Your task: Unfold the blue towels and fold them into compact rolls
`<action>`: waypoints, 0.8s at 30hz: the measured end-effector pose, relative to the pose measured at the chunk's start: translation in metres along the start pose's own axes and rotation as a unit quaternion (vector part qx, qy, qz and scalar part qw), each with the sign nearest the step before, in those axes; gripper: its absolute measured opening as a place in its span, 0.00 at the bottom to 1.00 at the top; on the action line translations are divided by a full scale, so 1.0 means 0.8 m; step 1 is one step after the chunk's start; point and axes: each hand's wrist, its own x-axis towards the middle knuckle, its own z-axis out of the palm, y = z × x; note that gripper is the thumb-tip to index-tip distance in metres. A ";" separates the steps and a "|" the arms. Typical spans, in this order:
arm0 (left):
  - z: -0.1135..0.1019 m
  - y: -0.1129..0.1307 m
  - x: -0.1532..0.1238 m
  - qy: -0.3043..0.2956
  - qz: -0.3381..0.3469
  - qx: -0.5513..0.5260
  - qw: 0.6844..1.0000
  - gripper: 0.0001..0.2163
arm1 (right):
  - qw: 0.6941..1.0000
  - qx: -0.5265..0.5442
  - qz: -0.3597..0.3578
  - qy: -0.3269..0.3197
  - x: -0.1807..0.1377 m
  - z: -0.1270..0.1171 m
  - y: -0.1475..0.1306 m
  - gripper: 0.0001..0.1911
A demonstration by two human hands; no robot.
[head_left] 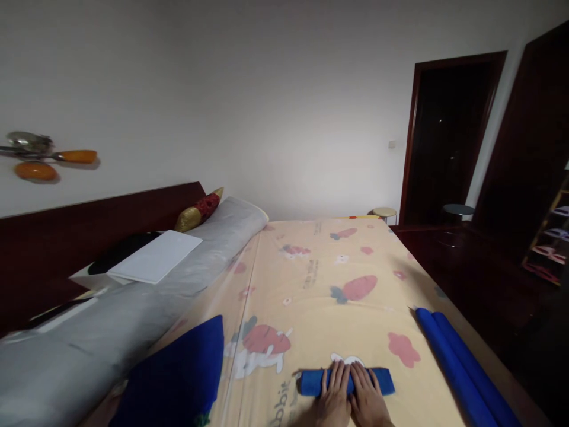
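You are resting your left hand point(335, 392) and your right hand point(367, 394) side by side, palms down, on a short blue roll point(384, 381). Neither hand is clenching; your fingers are stretching forward over the top of the roll, released rather than wrapping around it, and your thumbs are pointing toward each other. The roll is lying crosswise directly beneath your grip, with one end showing past each hand. Under it, a yellow sheet point(306, 320) with carrots and rabbits is spreading out beyond your fingertips, and a white printed figure is peeking out just past them. To the left of your grip, well apart from it, a dark blue cloth point(173, 376) is lying near a long grey bundle point(186, 296), and a white board point(156, 256) is resting on that bundle farther off. To the right of your grip, two long blue rolls point(462, 370) are lying side by side near the edge.
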 end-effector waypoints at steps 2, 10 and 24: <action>-0.007 -0.008 -0.002 0.007 -0.002 0.011 1.000 0.35 | 1.000 -0.001 -0.008 0.004 -0.001 -0.015 0.005 0.32; -0.031 -0.074 -0.053 0.075 -0.065 0.082 0.992 0.31 | 0.996 -0.031 0.014 0.088 -0.034 -0.022 0.066 0.29; -0.034 -0.070 -0.053 0.029 -0.130 0.061 0.989 0.36 | 0.998 0.010 0.047 0.047 -0.036 -0.042 0.058 0.30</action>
